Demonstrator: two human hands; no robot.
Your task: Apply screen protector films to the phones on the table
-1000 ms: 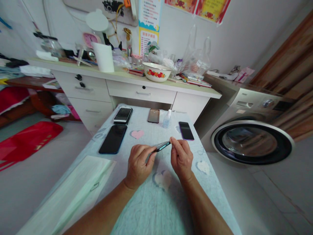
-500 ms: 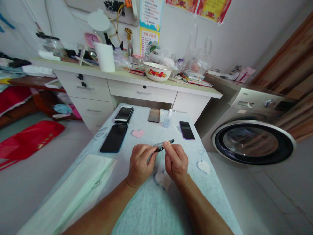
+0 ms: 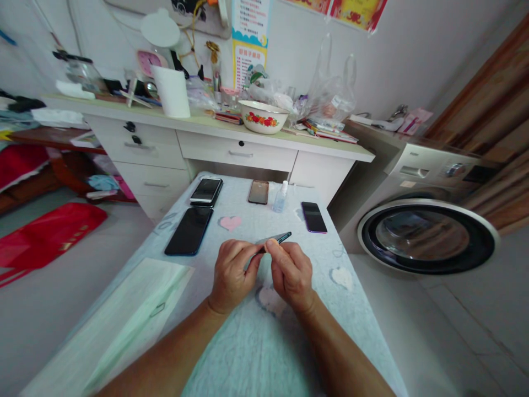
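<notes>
A dark, thin phone (image 3: 284, 237) is held tilted above the cloth-covered table, seen nearly edge-on. My left hand (image 3: 235, 270) grips its left end between thumb and fingers. My right hand (image 3: 291, 273) is closed in a pinch against the phone's near edge; whether something small sits between those fingertips is hidden. Beyond the hands stand a clear spray bottle (image 3: 280, 197) and a brownish phone or case (image 3: 258, 192). A phone with a purple edge (image 3: 314, 217) lies to the right. On the left are a large black phone (image 3: 189, 231) and a stack of phones (image 3: 206, 191).
A pale green cloth or sheet (image 3: 124, 314) with a small wire clip (image 3: 157, 309) covers the table's left front. Behind the table stands a white desk (image 3: 235, 154) bearing a floral bowl (image 3: 263, 117) and a paper roll (image 3: 171, 92). A washing machine (image 3: 425, 237) is at right.
My right hand's fingertips have slid left along the phone's edge, closer to my left hand. The whole view has shifted slightly; the other things stay put.
</notes>
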